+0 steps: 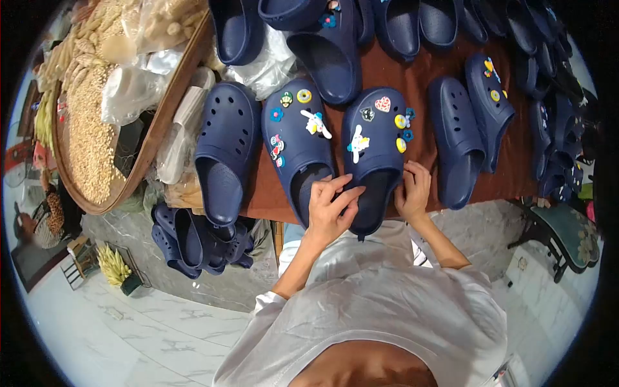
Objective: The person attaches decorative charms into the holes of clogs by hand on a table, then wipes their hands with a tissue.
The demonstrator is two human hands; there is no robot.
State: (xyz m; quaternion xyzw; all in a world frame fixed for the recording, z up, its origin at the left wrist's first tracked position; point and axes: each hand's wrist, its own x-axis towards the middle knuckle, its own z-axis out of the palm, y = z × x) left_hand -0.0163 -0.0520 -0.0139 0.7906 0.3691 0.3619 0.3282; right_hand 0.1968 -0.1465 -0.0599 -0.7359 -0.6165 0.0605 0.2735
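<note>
A charm-covered clog [377, 160] lies on the tabletop [412, 77], heel nearest, between left hand [332, 213] and right hand [414, 193]. Fingers bend at its sides; whether either grip is clamped, I cannot tell. It seems mid-adjustment; shifting it calls for even pressure.

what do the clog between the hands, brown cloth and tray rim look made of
Clog: probably moulded foam, smooth and matte, no visible stitching. Brown cloth: likely fabric, dull, spread flat; fibre unclear. Tray rim: seemingly wood or bamboo, a smooth, curved brown band.
</note>
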